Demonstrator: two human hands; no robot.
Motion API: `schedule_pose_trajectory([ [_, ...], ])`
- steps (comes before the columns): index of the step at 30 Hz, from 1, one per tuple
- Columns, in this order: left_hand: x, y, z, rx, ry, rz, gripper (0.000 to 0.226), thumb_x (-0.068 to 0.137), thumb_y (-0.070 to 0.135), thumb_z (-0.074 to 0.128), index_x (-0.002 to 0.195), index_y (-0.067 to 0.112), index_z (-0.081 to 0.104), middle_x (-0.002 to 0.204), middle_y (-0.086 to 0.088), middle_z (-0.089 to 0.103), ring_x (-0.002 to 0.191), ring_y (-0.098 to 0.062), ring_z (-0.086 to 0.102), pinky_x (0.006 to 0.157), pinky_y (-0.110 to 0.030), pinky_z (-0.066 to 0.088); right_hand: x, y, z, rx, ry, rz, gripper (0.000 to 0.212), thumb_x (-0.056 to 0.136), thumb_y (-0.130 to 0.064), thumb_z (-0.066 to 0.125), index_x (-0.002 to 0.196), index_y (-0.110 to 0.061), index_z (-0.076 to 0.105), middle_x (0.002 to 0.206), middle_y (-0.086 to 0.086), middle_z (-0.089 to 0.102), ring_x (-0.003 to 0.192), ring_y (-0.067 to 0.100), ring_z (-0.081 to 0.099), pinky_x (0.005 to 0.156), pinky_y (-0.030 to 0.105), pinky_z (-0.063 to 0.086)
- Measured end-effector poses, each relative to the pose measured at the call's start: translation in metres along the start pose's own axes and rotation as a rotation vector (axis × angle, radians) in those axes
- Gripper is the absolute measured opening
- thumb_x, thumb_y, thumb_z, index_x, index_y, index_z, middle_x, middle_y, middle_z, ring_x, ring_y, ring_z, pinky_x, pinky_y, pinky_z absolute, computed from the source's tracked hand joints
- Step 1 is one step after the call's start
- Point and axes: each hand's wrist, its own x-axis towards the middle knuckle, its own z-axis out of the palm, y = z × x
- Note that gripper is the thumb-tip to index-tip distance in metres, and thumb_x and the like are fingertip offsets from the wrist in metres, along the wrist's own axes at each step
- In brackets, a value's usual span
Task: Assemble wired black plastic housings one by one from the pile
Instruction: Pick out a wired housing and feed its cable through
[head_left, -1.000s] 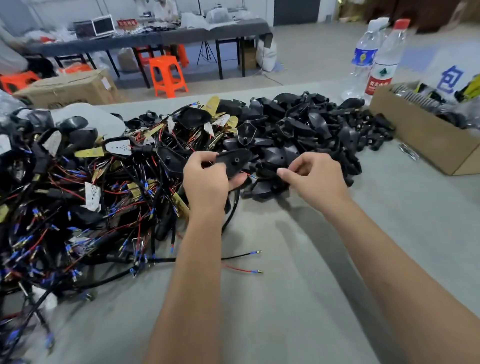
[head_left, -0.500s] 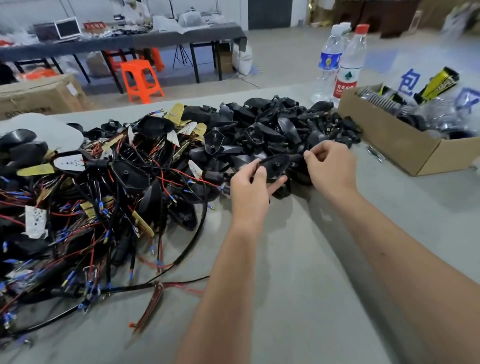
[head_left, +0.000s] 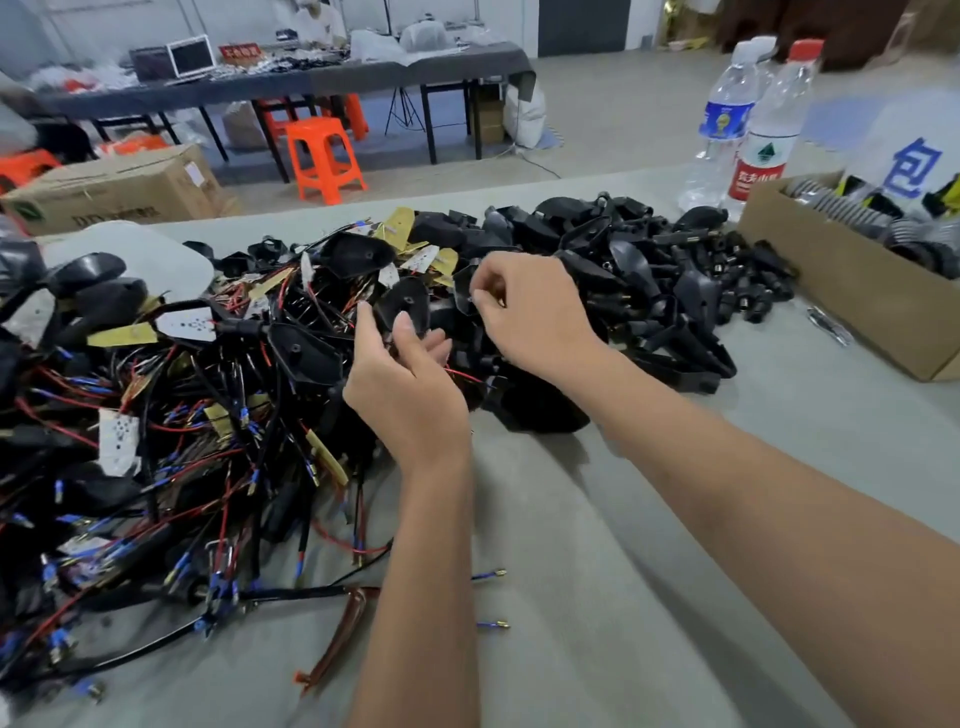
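My left hand (head_left: 402, 374) grips a black plastic housing (head_left: 404, 305) with thumb and fingers, lifted over the middle of the pile; red wires trail from beneath it. My right hand (head_left: 530, 312) is just to its right, pinching a second black housing piece (head_left: 464, 293) next to the first. A tangled pile of wired housings (head_left: 171, 395) with red, black and blue-tipped wires fills the left of the table. A heap of bare black housings (head_left: 649, 280) lies behind and right of my hands.
A cardboard box (head_left: 852, 291) of dark parts stands at the right edge, with two water bottles (head_left: 748, 124) behind it. A small metal tool (head_left: 830, 325) lies beside the box. Grey table surface (head_left: 597, 597) stretches toward me. Loose wires (head_left: 491, 597) lie near my left forearm.
My left hand has lifted the housing and turned it upright. My right hand shifted left to a second black piece beside it. The camera view swung left.
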Motion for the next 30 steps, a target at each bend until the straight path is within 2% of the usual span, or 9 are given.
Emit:
schedule_pose_trajectory([
  [3,0.009,0.002,-0.011,0.013,0.155,0.024,0.043,0.109,0.014,0.047,0.149,0.002,0.047,0.101,0.004,0.069,0.077,-0.006,0.076,0.07,-0.023,0.061,0.023,-0.021,0.019,-0.154,-0.109,-0.131,0.014,0.096,-0.028,0.063,0.105,-0.019,0.07,0.107,0.001,0.071,0.105,0.026,0.056,0.101,0.033,0.038],
  [5,0.016,0.003,-0.018,0.007,0.263,0.055,0.04,0.108,0.012,0.047,0.147,0.002,0.049,0.102,0.014,0.064,0.078,-0.006,0.076,0.071,-0.021,0.061,0.03,-0.036,0.034,-0.196,-0.208,-0.124,0.036,0.094,-0.044,0.067,0.121,-0.022,0.065,0.126,0.005,0.063,0.121,0.029,0.047,0.106,0.041,0.039],
  [8,0.027,0.002,-0.034,0.007,0.381,0.054,0.037,0.108,0.009,0.046,0.143,0.001,0.052,0.101,0.007,0.068,0.078,-0.008,0.076,0.073,-0.025,0.062,0.029,-0.047,0.053,-0.256,-0.338,-0.011,0.065,0.084,-0.06,0.074,0.134,-0.024,0.054,0.141,0.009,0.048,0.136,0.034,0.038,0.108,0.054,0.041],
  [14,0.029,0.007,-0.045,-0.046,0.393,-0.054,0.035,0.108,0.009,0.046,0.142,0.001,0.053,0.093,0.009,0.067,0.074,-0.011,0.077,0.072,-0.023,0.061,0.018,-0.033,0.046,-0.185,-0.141,-0.019,0.013,0.093,-0.03,0.071,0.1,-0.021,0.077,0.107,0.005,0.069,0.115,0.03,0.054,0.094,0.043,0.05],
  [18,0.032,0.011,-0.048,-0.095,0.319,-0.102,0.033,0.107,0.009,0.046,0.139,0.003,0.055,0.104,-0.008,0.073,0.072,-0.014,0.077,0.067,-0.02,0.059,-0.006,-0.026,0.034,-0.059,0.056,-0.023,0.011,0.091,-0.027,0.071,0.096,-0.017,0.072,0.098,0.002,0.068,0.101,0.027,0.056,0.095,0.036,0.041],
  [21,0.04,0.009,-0.053,-0.126,0.176,-0.14,0.031,0.106,0.007,0.047,0.135,0.004,0.057,0.108,0.006,0.064,0.069,-0.018,0.077,0.073,-0.032,0.063,-0.038,-0.03,0.028,-0.07,0.021,-0.14,0.014,0.087,-0.031,0.076,0.089,-0.019,0.068,0.095,-0.001,0.067,0.1,0.026,0.054,0.094,0.034,0.038],
  [23,0.049,0.005,-0.063,-0.111,-0.008,-0.17,0.027,0.105,0.005,0.046,0.13,0.006,0.057,0.117,-0.003,0.063,0.07,-0.023,0.078,0.076,-0.038,0.064,-0.058,-0.037,0.022,-0.071,-0.017,-0.229,0.018,0.084,-0.033,0.079,0.083,-0.019,0.069,0.089,-0.001,0.064,0.097,0.024,0.051,0.089,0.034,0.038],
  [26,0.061,0.005,-0.085,-0.114,-0.218,-0.183,0.022,0.105,0.003,0.046,0.122,0.008,0.058,0.117,-0.018,0.067,0.072,-0.03,0.078,0.071,-0.033,0.063,-0.078,-0.056,0.012,0.091,-0.309,-0.3,0.024,0.085,-0.033,0.08,0.072,-0.017,0.068,0.071,-0.004,0.062,0.073,0.018,0.055,0.072,0.034,0.043],
  [30,0.068,0.011,-0.104,-0.106,-0.129,-0.112,0.024,0.103,0.006,0.045,0.121,0.011,0.058,0.112,-0.016,0.069,0.072,-0.03,0.078,0.068,-0.029,0.061,-0.109,-0.103,0.031,0.027,-0.734,-0.429,0.032,0.081,-0.054,0.08,0.088,-0.023,0.074,0.069,-0.009,0.055,0.073,0.018,0.055,0.067,0.032,0.045],
])
